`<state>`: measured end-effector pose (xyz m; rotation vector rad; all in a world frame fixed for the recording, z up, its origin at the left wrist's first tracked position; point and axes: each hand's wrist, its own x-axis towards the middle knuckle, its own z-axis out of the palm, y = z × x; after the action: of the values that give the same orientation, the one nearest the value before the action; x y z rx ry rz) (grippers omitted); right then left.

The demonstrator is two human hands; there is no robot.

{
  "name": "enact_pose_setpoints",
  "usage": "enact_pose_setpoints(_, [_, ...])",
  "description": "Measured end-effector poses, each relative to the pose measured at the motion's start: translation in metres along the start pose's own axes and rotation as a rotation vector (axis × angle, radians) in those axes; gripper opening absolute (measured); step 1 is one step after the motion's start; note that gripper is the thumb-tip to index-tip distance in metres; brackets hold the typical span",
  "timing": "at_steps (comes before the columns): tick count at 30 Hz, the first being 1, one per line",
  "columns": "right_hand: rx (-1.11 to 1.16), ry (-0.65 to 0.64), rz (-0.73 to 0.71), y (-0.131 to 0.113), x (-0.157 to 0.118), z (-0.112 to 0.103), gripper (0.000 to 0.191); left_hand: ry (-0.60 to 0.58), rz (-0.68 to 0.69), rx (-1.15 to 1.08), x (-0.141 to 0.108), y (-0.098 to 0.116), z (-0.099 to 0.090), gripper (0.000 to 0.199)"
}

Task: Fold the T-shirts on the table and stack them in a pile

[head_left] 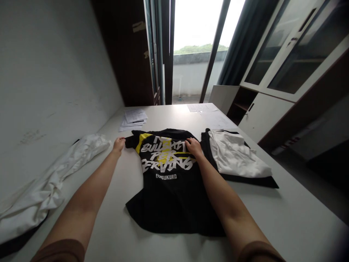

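A black T-shirt (174, 203) with white lettering and yellow marks lies spread on the white table, its collar end away from me. At its far left, my left hand (119, 144) is closed on the edge of the black sleeve, which is pulled out to the side. My right hand (194, 146) rests on the upper right part of the shirt, at the end of the lettering, with its fingers bent together on the fabric. Whether those fingers pinch the cloth is hard to make out.
Folded white and black clothes (237, 154) lie right of the shirt. Crumpled white clothing (54, 182) runs along the left wall. Papers (134, 118) lie at the table's far left, with more sheets (215, 118) at the far right. Cabinets (267, 112) stand beyond the right edge.
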<state>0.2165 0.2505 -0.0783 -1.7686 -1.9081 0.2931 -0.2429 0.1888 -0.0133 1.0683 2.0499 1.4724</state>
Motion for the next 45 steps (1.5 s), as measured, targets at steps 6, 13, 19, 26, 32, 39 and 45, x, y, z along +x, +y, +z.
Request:
enact_pose_setpoints(6, [0.037, 0.130, -0.169, -0.018, -0.015, -0.005, 0.045, -0.072, 0.199, 0.403, -0.068, -0.027, 0.006, 0.016])
enact_pose_setpoints(13, [-0.094, -0.031, -0.094, -0.023, -0.011, 0.012, 0.063, -0.340, 0.427, 0.771, -0.149, -0.014, 0.015, 0.033])
enact_pose_setpoints(19, [-0.158, -0.058, 0.011, -0.034, -0.007, 0.011, 0.061, -0.453, 0.437, 0.844, -0.207, 0.009, 0.005, 0.033])
enact_pose_setpoints(26, [-0.139, -0.021, -0.296, -0.069, -0.047, 0.003, 0.055, -0.680, 0.524, 0.843, -0.264, 0.011, -0.025, 0.026])
enact_pose_setpoints(32, [-0.007, -0.168, -0.555, -0.110, -0.067, 0.018, 0.051, -0.826, 0.505, 0.742, -0.276, 0.012, -0.051, 0.017])
enact_pose_setpoints(39, [-0.044, -0.310, -0.492, -0.146, -0.052, 0.046, 0.059, -0.810, 0.455, 0.763, -0.271, -0.004, -0.094, 0.014])
enact_pose_setpoints(45, [-0.111, -0.280, -0.450, -0.155, -0.047, 0.050, 0.056, -0.805, 0.228, 0.931, -0.248, -0.022, -0.158, 0.020])
